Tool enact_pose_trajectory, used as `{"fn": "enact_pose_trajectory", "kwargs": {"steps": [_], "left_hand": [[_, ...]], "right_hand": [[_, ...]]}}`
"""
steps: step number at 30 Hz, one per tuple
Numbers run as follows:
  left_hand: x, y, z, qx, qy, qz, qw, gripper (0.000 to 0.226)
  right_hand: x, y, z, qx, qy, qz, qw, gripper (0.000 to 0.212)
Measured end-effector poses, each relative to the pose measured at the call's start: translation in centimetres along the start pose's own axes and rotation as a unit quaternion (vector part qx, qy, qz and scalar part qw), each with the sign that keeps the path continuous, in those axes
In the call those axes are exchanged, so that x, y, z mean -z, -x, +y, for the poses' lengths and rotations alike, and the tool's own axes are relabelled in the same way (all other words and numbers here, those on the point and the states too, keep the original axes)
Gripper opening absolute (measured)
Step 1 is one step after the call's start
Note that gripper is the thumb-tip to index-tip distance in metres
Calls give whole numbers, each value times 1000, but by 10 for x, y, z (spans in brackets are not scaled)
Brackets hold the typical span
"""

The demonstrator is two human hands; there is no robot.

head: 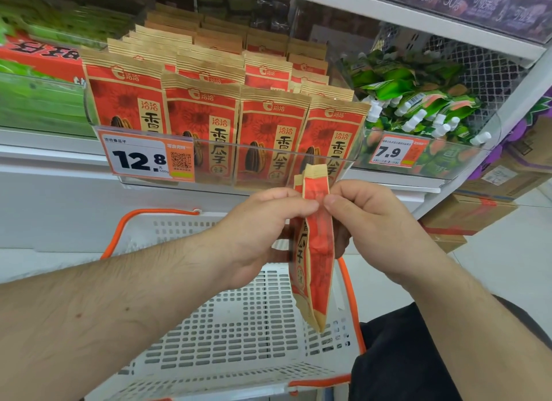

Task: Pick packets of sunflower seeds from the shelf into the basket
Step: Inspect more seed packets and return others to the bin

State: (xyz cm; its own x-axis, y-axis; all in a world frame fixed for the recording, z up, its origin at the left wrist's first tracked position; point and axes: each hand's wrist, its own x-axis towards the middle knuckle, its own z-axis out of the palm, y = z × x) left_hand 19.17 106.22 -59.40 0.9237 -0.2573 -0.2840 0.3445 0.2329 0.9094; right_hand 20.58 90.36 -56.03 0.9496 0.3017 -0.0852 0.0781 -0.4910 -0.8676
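At the left of the frame, green packs and a red carton sit blurred on the white shelf (59, 149). Right of them, at upper centre, a clear-fronted tray (268, 152) holds rows of red and tan sunflower seed packets (203, 113), standing upright several deep. An orange price tag (146, 158) marked 12.8 is fixed to the tray's left front.

Below, the white perforated basket (239, 326) with orange handles fills the lower centre. No packet is visible inside it.

Left hand (263, 230), centre frame: thumb and fingers are closed in a pinch on the held packet (316, 251), the fingertips bearing on its upper part from the left.

The held packet hangs edge-on and roughly vertical between both hands, in front of the tray and above the basket's right half, its lower end just over the basket's right wall.

Right hand (379, 221): thumb and fingers are clamped on the same packet from the right, opposite the left fingertips.

At the right, a second tray holds green spouted pouches (418, 101) with a 7.9 tag.

Step in hand, as judged: transfer of one packet from shelf to basket, the packet clear of the tray but not yet deposited. The next move calls for lowering it into the basket, releasing both pinches, then reaching up to the tray for another packet.
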Motion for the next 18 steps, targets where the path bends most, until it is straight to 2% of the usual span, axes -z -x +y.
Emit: {"fn": "enact_pose_trajectory", "kwargs": {"steps": [5, 11, 14, 18], "left_hand": [[1, -3, 2, -4, 28, 18, 999, 22], [4, -5, 0, -8, 32, 19, 999, 21], [4, -5, -1, -2, 34, 19, 999, 24], [5, -5, 1, -3, 42, 14, 999, 21]], "right_hand": [[5, 1, 2, -18, 15, -73, 997, 20], [6, 2, 3, -15, 52, -125, 991, 21], [8, 4, 2, -23, 56, -147, 987, 9], [11, 9, -4, -33, 63, -201, 977, 38]]}}
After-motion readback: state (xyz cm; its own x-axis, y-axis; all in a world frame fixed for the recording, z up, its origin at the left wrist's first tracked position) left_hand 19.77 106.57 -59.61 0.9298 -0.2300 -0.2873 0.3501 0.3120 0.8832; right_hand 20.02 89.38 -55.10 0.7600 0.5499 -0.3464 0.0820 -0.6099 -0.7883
